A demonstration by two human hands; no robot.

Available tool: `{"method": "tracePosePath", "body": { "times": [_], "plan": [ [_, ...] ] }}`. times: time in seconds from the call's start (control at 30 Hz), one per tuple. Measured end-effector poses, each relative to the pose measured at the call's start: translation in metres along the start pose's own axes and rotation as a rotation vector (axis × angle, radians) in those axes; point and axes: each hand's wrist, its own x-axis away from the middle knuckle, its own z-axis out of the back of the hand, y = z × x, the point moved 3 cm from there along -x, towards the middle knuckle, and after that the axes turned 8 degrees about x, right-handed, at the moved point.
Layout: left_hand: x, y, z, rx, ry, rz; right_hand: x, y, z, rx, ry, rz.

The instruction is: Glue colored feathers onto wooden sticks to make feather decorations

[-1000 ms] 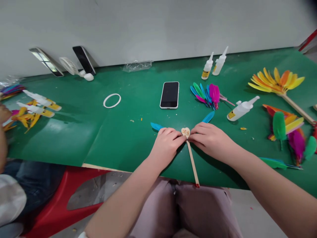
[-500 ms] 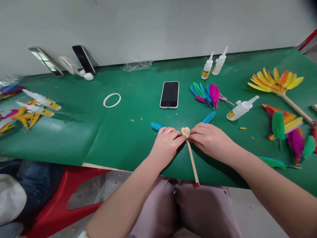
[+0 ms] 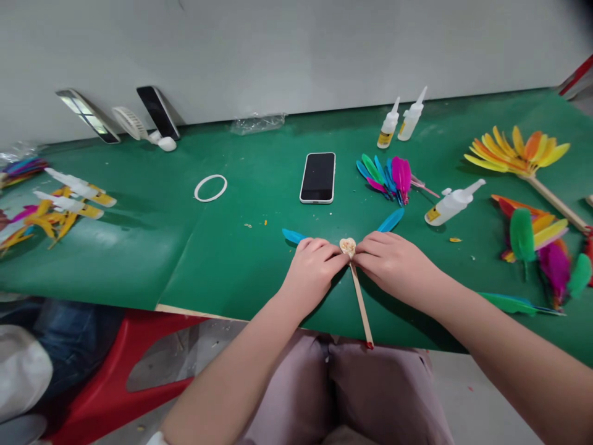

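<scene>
L hand (image 3: 312, 269) & R hand (image 3: 393, 262) angle in, backs up (nr heart (image 3: 347, 246)).

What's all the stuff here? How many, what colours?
Heart-topped stick: one, pale, between hands
Feather tips: two, blue, past hands
Feather piles: several, mixed colours, both sides
Feather fan: one, yellowish, right
Nozzle bottles: five, whitish, two left, three right
Phones: three, dark or reflective, mid-table and wall
Hand fan: one, white, by wall
Ring: one, white, left
Plastic wrap: two, clear, by wall
Table: one, green, underneath
Wall: one, grey, behind
Stool: one, red, lower left
Neighbour's trousers: one pair, blue, lower left
Own trousers: one pair, mauve, bottom
Left hand: one, bare, stick's left
Right hand: one, bare, stick's right
</scene>
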Motion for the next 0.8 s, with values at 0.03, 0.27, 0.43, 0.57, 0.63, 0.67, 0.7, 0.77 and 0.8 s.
{"method": "tracePosePath", "body": {
  "times": [0.03,0.27,0.43,0.57,0.63,0.67,0.7,0.77,0.8],
  "plan": [
    [0.0,0.0,0.0,-0.001,-0.001,-0.001,0.0,-0.001,0.0,0.016,0.0,0.006],
    [0.0,0.0,-0.001,0.002,0.006,-0.005,-0.001,-0.006,0.004,0.105,0.008,0.044],
    [0.0,0.001,0.0,0.001,0.01,0.002,-0.001,-0.011,0.005,0.163,-0.002,0.036],
    [0.001,0.001,0.0,-0.004,0.013,0.004,0.0,-0.013,0.004,0.148,0.005,0.028],
    [0.002,0.002,0.0,-0.011,0.024,0.003,0.001,-0.013,0.004,0.131,0.012,0.016],
    [0.002,0.002,0.0,-0.016,0.029,0.002,0.001,-0.013,0.004,0.123,0.015,0.009],
    [0.002,0.002,0.0,-0.02,0.035,0.003,0.002,-0.013,0.004,0.117,0.018,0.003],
    [0.002,0.003,0.001,-0.033,0.049,0.005,0.003,-0.013,0.004,0.104,0.022,-0.002],
    [0.002,0.004,0.002,-0.042,0.061,0.005,0.003,-0.013,0.003,0.099,0.021,-0.006]
  ]
}}
